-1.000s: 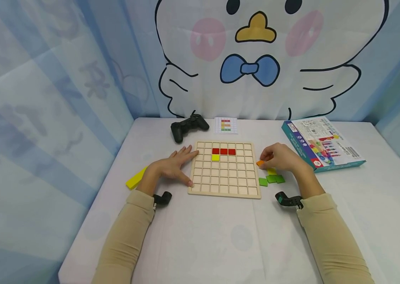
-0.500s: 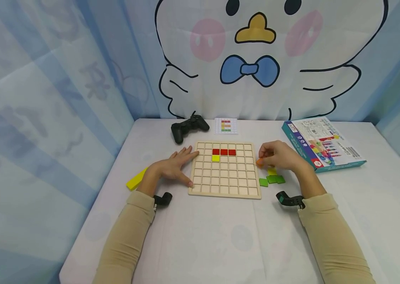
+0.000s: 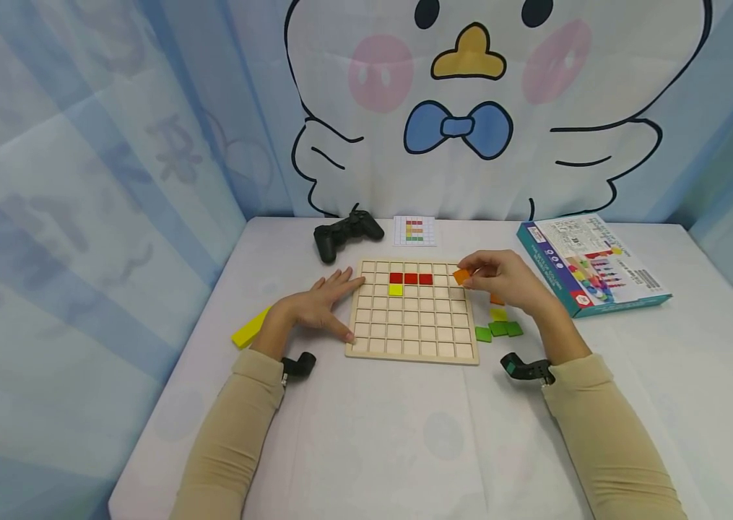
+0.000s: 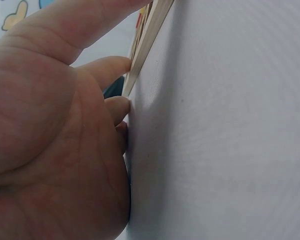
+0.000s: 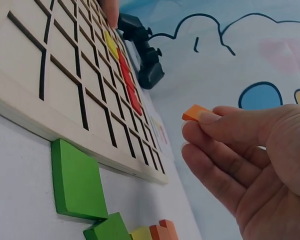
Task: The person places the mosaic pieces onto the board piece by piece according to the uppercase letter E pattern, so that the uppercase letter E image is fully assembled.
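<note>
"Where's the orange tile [image 3: 461, 276]?"
"Clamped between the right hand's [image 3: 501, 279] thumb and fingers, raised by the wooden grid board's [image 3: 411, 316] right edge."
"And the left hand [image 3: 315, 309]?"
"Fingers spread, touching the board's left edge."
"Risk?"
"The pinch looks slight; slipping could drop it askew on the board."

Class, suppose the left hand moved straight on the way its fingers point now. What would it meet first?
Most likely the wooden board: the fingers of the left hand are right at its left edge. Whether they would push it or slide over it is unclear.
</note>
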The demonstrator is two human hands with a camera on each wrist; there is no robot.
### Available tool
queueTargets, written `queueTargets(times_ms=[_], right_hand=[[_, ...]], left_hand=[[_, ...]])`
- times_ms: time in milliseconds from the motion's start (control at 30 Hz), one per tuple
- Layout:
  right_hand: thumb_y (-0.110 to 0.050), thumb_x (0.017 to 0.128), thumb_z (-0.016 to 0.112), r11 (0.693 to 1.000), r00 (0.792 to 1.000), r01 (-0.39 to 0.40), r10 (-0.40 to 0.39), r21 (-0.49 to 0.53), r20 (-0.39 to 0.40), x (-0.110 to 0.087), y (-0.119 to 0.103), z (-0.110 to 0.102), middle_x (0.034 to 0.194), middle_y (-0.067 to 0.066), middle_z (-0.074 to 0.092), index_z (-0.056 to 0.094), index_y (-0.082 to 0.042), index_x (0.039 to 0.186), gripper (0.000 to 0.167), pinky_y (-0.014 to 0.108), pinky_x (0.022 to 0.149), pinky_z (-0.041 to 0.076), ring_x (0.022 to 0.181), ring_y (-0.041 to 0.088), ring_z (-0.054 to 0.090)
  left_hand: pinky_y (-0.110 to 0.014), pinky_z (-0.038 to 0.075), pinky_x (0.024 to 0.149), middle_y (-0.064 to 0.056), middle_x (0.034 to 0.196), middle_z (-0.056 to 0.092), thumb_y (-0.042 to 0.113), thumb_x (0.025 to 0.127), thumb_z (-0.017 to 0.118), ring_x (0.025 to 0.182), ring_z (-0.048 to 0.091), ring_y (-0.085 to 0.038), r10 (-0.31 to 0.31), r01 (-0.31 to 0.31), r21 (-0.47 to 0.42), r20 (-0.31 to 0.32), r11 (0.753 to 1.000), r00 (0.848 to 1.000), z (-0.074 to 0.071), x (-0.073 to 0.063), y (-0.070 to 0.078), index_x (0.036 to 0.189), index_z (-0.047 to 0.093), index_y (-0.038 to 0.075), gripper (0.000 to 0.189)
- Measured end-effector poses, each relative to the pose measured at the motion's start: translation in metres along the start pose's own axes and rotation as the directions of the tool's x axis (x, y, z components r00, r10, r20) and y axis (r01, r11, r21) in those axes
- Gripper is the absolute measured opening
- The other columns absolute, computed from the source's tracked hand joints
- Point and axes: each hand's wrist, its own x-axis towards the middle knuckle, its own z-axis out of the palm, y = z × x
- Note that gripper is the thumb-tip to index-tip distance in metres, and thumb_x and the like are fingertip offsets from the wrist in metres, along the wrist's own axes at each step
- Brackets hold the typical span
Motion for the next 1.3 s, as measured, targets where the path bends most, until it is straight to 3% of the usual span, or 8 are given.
queueTargets(times_ms=[233,633,1300], right_hand=[[-0.015,0.098,0.074,0.999,0.999,0.031,-0.030,0.040,-0.014,0.002,-0.004,0.008,0.124,0.015,0.071,0.069,-0.004,0.130,0.035,0.012,0.080,0.051,0.098,0.029,0.060],[-0.015,0.092,0.081,0.996,0.996,0.093,-0.093,-0.014,-0.019,0.015,-0.015,0.039,0.108,0.010,0.074,0.075,-0.006,0.119,0.029,0.018,0.077,0.053,0.091,0.025,0.063],[-0.014,0.091,0.082,0.984,0.983,0.172,-0.168,-0.052,0.081,0.030,-0.029,0.074,0.095,0.005,0.072,0.076,-0.005,0.113,0.025,0.025,0.074,0.054,0.082,0.019,0.063]], left_hand=[[-0.052,-0.011,0.131,-0.004,0.176,-0.013,0.053,0.074,0.090,0.162,-0.017,-0.024,0.000,0.000,-0.008,0.000,1.000,1.000,0.000,0.000,0.001,0.169,0.010,0.029,0.126],[-0.052,-0.011,0.131,-0.004,0.176,-0.013,0.054,0.074,0.090,0.162,-0.017,-0.024,-0.003,0.003,-0.010,-0.003,1.000,1.000,-0.001,0.000,0.002,0.169,0.011,0.029,0.127],[-0.052,-0.011,0.131,-0.006,0.176,-0.013,0.056,0.073,0.090,0.163,-0.016,-0.025,-0.008,0.008,0.002,-0.001,1.000,1.000,-0.001,0.000,0.002,0.169,0.012,0.029,0.126]])
